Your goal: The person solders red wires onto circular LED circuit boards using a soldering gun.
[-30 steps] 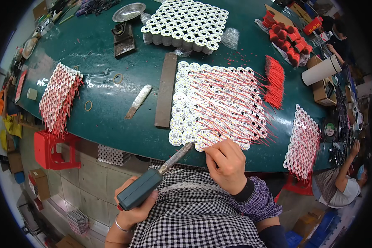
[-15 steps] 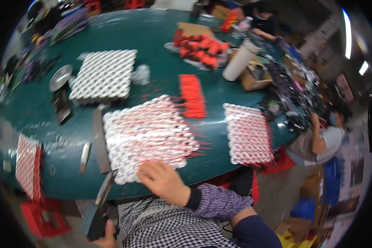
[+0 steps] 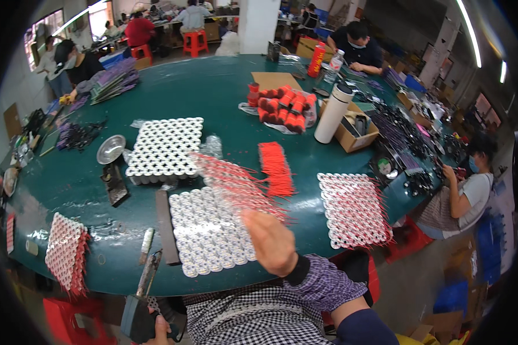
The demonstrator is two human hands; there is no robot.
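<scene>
My right hand [image 3: 272, 244] is closed on the near edge of a thin sheet of small round pieces with red wires [image 3: 239, 184], tilted up and blurred by motion. Under it on the table lies a block of white round pieces [image 3: 210, 230] in close rows. At the lower left, my left hand [image 3: 160, 332] is wrapped round a dark teal hand tool [image 3: 137, 316] with a long narrow metal nose, pointing up toward the table edge. Against the block's left side lies a dark flat bar [image 3: 167, 227]. A small knife-like strip [image 3: 147, 244] is beside the bar.
Another white block [image 3: 164, 149] stands further back. Red-wired sheets [image 3: 354, 210] [image 3: 66, 250] lie to both sides. Cut red wires [image 3: 276, 169] are piled behind my right hand. A white flask [image 3: 334, 112], a cardboard box [image 3: 355, 138] and red wire bundles [image 3: 285, 108] stand farther off. Other people sit around the table.
My right hand has moved right and up from the block's near edge. The red-wired sheet, flat on the block before, is now lifted off its left part. The view has tilted upward.
</scene>
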